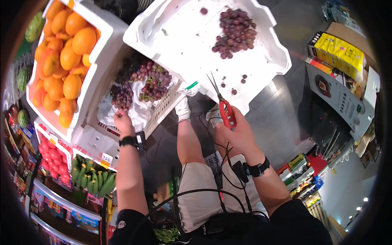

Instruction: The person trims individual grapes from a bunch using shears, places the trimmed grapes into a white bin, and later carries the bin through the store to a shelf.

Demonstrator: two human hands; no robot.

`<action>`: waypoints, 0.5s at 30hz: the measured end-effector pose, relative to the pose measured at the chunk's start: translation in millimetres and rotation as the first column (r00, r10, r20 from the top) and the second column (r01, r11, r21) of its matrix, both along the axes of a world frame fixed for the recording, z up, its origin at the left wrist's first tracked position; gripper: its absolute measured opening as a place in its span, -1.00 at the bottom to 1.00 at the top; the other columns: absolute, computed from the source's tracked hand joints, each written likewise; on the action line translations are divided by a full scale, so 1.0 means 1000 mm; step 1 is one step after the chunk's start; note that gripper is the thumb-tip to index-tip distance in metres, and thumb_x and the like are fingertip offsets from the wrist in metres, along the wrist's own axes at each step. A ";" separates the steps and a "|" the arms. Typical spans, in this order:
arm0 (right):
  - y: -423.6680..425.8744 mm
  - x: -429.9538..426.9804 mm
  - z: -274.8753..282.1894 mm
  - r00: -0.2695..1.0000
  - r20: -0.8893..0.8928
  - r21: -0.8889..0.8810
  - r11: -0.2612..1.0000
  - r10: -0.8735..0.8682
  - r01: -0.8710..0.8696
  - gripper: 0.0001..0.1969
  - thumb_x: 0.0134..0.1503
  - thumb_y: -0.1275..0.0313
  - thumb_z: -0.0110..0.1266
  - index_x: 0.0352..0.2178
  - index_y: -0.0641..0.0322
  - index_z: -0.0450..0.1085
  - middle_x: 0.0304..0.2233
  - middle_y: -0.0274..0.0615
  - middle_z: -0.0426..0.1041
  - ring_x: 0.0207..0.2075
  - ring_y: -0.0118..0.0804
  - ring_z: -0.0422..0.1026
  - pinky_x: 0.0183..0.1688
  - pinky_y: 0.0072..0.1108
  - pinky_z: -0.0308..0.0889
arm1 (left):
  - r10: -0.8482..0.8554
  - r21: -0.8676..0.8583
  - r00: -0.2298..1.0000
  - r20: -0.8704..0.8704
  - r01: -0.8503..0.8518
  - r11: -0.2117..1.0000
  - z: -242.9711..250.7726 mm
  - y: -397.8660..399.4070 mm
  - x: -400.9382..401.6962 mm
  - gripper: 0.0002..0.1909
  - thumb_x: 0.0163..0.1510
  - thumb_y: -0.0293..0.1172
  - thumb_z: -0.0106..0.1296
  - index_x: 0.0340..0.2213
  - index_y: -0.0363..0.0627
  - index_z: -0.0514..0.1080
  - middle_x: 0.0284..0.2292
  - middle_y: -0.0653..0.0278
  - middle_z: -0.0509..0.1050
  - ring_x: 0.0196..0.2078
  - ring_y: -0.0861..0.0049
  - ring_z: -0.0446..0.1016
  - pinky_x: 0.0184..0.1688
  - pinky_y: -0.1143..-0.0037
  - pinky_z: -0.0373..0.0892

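Observation:
My right hand [240, 134] grips red-handled scissors [226, 111]. Their slim pointed blades are slightly apart and reach over the near edge of a white foam box [190, 46]. A pile of dark red grapes [235, 33] lies in that box, with a few loose grapes [234, 92] nearer me. At the left, my left hand [123, 122] has its fingers curled at the lower end of a grape bunch [122, 96]; whether they pinch it is hidden. That bunch rests on white paper [137, 111] in a slatted plastic crate [163, 111], beside another bunch [156, 87].
Left of the crate stands a foam box of orange fruit [70, 56]. Below it are red round fruit [53, 159] and cucumbers [93, 180]. Cartons with yellow packs [340, 55] stand at right. Black cables [226, 171] hang before my legs.

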State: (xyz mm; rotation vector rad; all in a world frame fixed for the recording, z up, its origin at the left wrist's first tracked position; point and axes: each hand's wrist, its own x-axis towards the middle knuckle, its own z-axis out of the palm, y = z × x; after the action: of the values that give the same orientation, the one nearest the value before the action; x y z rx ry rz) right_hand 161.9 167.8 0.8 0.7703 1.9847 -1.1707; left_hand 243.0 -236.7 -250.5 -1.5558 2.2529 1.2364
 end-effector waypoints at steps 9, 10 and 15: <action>0.060 0.015 0.031 0.985 -0.086 -0.068 0.988 -0.148 0.142 -0.38 -0.05 0.33 0.21 0.02 0.34 0.18 -0.24 -0.16 0.37 -0.27 -0.37 0.39 -0.19 -0.56 0.32 | 0.128 0.567 0.913 -0.388 0.127 0.814 0.204 0.232 -0.159 -0.84 0.15 -0.40 -0.01 -0.25 -0.20 0.37 -0.44 0.36 0.39 -0.48 0.71 0.30 -0.42 0.65 0.29; 0.067 0.019 0.033 0.973 -0.055 -0.066 0.973 -0.224 0.221 -0.39 -0.04 0.35 0.22 0.02 0.33 0.18 -0.25 -0.17 0.37 -0.29 -0.38 0.38 -0.21 -0.57 0.32 | 0.068 0.584 0.907 -0.415 0.209 0.784 0.213 0.255 -0.175 -0.84 0.16 -0.40 -0.02 -0.25 -0.22 0.36 -0.45 0.36 0.38 -0.49 0.70 0.29 -0.42 0.64 0.29; 0.115 0.055 0.023 0.946 -0.186 -0.002 0.963 -0.267 0.271 -0.44 -0.03 0.41 0.23 -0.01 0.33 0.21 -0.30 -0.21 0.40 -0.33 -0.40 0.39 -0.24 -0.58 0.32 | -0.361 0.338 0.751 -0.553 0.598 0.726 0.236 0.368 -0.263 -0.76 0.14 -0.36 -0.01 -0.23 -0.30 0.41 -0.47 0.30 0.44 -0.50 0.69 0.34 -0.44 0.64 0.32</action>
State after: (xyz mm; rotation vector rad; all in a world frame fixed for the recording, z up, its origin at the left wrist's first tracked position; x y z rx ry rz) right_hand 217.3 282.8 23.3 1.0012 2.0948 -1.4235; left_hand -20.2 131.6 -14.2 -0.4443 2.0956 1.9238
